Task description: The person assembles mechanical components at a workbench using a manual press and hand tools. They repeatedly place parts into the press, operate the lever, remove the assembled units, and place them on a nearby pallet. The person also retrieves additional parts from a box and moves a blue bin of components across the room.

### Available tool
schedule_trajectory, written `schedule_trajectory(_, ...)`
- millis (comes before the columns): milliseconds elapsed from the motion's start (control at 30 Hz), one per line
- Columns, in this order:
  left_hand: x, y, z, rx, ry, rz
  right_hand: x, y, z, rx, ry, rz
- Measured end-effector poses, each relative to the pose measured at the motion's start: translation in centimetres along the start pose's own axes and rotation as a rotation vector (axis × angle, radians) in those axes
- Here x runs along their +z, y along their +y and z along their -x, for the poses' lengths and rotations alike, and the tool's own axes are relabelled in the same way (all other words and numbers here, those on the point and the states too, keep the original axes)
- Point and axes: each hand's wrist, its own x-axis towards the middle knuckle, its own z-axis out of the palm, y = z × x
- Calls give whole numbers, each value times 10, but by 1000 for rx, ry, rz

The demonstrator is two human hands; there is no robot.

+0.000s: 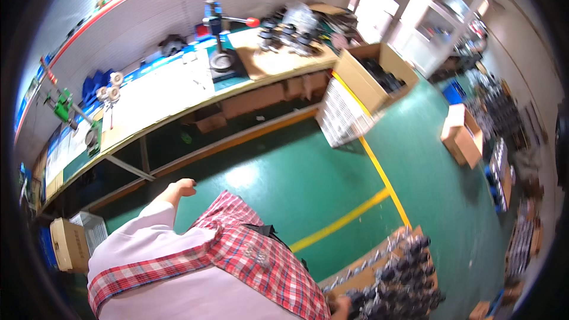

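Observation:
My left hand (184, 188) hangs in front of my body over the green floor, below the workbench. Its fingers look loosely curled, with nothing visible in them. My right hand (341, 307) is low at the bottom edge, beside a pile of black and silver metal parts (400, 272) on cardboard. Its fingers are mostly hidden, so I cannot make out whether they grip a part. A red plaid apron (261, 261) covers my front over a pale sleeve.
A long workbench (160, 98) runs along the wall, bearing a hand press with a red knob (219, 53) and a green press (64, 106). A carton of black parts (379, 77) stands at its right end. Another open carton (462, 136) sits farther right, near stacked parts. Yellow lines (341, 219) mark the floor.

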Motion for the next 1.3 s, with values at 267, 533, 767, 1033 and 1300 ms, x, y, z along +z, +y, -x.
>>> schedule_trajectory(267, -90, -77, -9, -114, 315, 546, 42, -445, -3, -544, -417, -616)
schedule_trajectory(533, -66, -112, -3, -263, 384, 643, 119, -652, 267, -1278, -598, 275)
schedule_trajectory(767, 20, -95, -17, -181, 437, 608, 164, -680, 173, -1262, -558, 693)
schedule_trajectory(1033, -67, -69, -118, -195, 340, 331, 127, -647, 132, -1134, -526, 404)
schedule_trajectory(1300, -213, 101, -238, 321, 482, 286, 42, -602, 56, -966, -333, 178)
